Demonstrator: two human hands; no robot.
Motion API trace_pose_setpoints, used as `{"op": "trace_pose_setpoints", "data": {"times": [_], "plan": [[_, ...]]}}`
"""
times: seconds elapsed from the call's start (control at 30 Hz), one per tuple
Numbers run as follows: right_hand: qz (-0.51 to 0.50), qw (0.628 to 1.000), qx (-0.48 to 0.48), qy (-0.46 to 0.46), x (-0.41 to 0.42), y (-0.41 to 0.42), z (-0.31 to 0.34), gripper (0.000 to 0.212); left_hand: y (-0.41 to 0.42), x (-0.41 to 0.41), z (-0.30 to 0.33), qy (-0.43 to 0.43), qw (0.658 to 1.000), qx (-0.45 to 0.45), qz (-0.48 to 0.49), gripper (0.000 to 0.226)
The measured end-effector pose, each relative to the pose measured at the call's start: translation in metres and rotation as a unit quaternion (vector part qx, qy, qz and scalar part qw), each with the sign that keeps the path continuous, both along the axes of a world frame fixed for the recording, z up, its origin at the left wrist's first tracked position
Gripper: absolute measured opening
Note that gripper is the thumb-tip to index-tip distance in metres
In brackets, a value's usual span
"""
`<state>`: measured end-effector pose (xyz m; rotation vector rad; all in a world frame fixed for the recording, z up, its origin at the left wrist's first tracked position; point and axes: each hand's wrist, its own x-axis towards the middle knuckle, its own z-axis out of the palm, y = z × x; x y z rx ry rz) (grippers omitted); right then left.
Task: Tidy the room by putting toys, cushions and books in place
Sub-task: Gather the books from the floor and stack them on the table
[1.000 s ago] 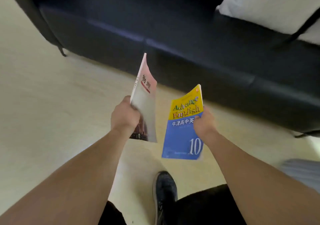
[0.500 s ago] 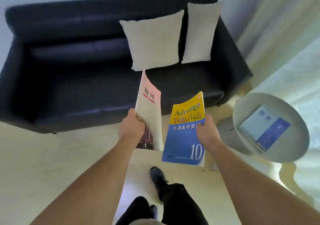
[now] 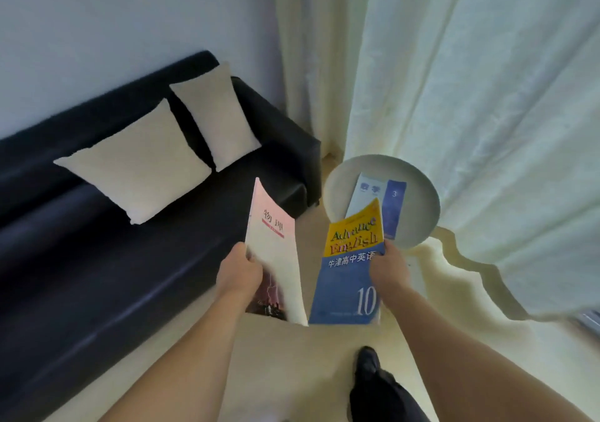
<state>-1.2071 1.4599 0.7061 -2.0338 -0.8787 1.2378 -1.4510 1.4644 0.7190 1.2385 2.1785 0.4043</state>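
Since half a second ago the view has swung right: the dark sofa (image 3: 97, 259) now sits at the left, and the round side table (image 3: 418, 201) has come to just beyond the hands. Left of that table, two cream cushions (image 3: 136, 165) lean upright against the sofa back. Nearer, the left hand (image 3: 238, 270) grasps the left edge of a pink-and-white book (image 3: 276, 253), fingers curled round it. Beside it, the right hand (image 3: 389, 269) grips a yellow-and-blue English book (image 3: 349, 269), whose top corner overlaps the table's near rim. On the table lies a pale blue book (image 3: 386, 194). Cream curtains (image 3: 487, 113) hang behind the table.
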Motion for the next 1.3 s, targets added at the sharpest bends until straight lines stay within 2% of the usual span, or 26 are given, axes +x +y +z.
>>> {"op": "trace_pose_setpoints", "data": {"times": [0.13,0.3,0.5,0.63,0.73,1.0,1.17,1.2,1.23,1.3], "plan": [[-0.029,0.999,-0.015,0.008,0.082,0.041,-0.049,0.037,0.048,0.055,-0.013,-0.019,1.000,-0.005,-0.014,0.008],[-0.109,0.994,-0.022,-0.002,0.131,0.062,0.002,0.035,0.112,0.109,-0.019,-0.047,0.997,-0.002,-0.057,0.011],[-0.220,0.974,-0.047,0.002,0.183,0.111,-0.023,0.035,0.227,0.150,-0.060,-0.074,0.995,-0.037,-0.065,0.013],[-0.301,0.952,-0.059,0.006,0.207,0.156,-0.053,0.034,0.302,0.184,-0.121,-0.121,0.990,-0.058,-0.033,0.014],[-0.338,0.939,-0.056,0.017,0.228,0.193,-0.104,0.033,0.349,0.216,-0.186,-0.156,0.985,-0.063,-0.019,0.015],[-0.347,0.935,-0.054,0.054,0.273,0.226,-0.225,0.026,0.394,0.261,-0.345,-0.226,0.967,-0.106,-0.053,0.010],[-0.379,0.916,-0.079,0.102,0.291,0.215,-0.265,0.025,0.392,0.270,-0.398,-0.227,0.962,-0.130,-0.084,0.003],[-0.384,0.913,-0.085,0.106,0.293,0.214,-0.262,0.027,0.393,0.272,-0.398,-0.214,0.964,-0.133,-0.087,0.004],[-0.389,0.909,-0.107,0.111,0.289,0.217,-0.293,0.027,0.390,0.265,-0.432,-0.189,0.968,-0.143,-0.085,0.005],[-0.407,0.900,-0.100,0.119,0.294,0.215,-0.289,0.021,0.390,0.268,-0.442,-0.173,0.969,-0.150,-0.090,0.006]]}}
